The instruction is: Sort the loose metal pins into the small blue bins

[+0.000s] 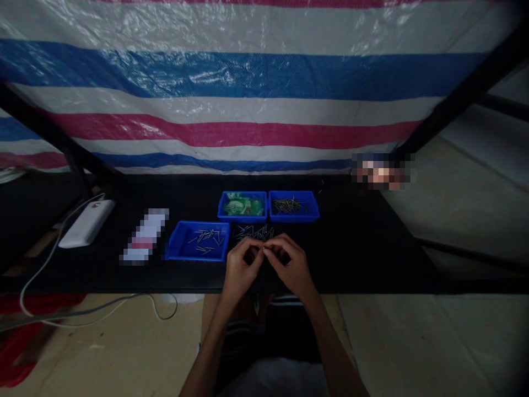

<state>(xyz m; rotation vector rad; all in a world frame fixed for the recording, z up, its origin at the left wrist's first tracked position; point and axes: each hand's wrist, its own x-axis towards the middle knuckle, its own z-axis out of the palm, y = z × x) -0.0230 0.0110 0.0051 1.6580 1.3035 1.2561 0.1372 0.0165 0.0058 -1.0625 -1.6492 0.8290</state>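
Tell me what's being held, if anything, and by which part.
Left hand and right hand seem to pinch something tiny between fingertips; which part, I can't tell.

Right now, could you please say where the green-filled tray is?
In the head view, the green-filled blue tray stands beyond the left hand, just left of the tray of metal pieces.

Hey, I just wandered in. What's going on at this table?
A person is working with both bare hands. The left hand and right hand meet fingertip to fingertip, seemingly pinching a tiny piece too small to make out. Just beyond them, thin metal pins lie loose on the black table. The left blue tray holds a few similar pins, the far middle tray green packets, and the far right tray a heap of pins.
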